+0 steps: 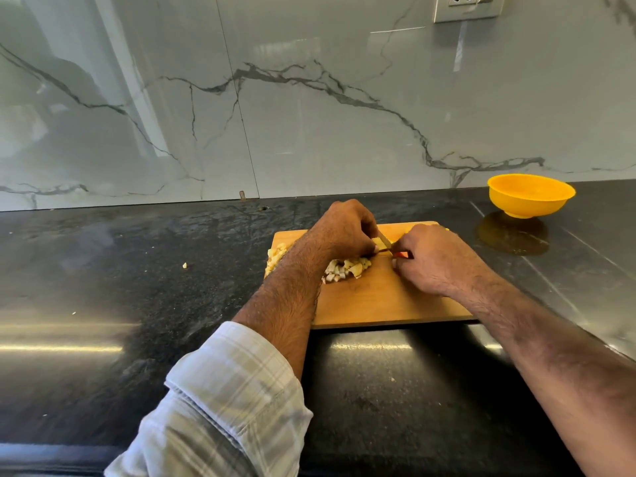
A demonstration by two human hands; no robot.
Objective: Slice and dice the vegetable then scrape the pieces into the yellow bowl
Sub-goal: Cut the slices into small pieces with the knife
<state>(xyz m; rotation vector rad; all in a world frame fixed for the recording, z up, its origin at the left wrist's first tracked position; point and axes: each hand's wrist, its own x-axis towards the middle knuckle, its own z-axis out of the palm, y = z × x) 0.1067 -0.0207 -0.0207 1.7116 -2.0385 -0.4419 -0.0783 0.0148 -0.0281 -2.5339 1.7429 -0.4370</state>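
We are mid-dice: our left hand pinches the last vegetable piece, our right hand grips the knife. Next we finish cutting, then scrape the diced pile toward the yellow bowl.

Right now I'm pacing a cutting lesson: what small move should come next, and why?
Probably another downward cut. The left hand still pins an uncut piece with the knife in the right hand at it; diced bits stay on the board, and the yellow bowl looks empty.
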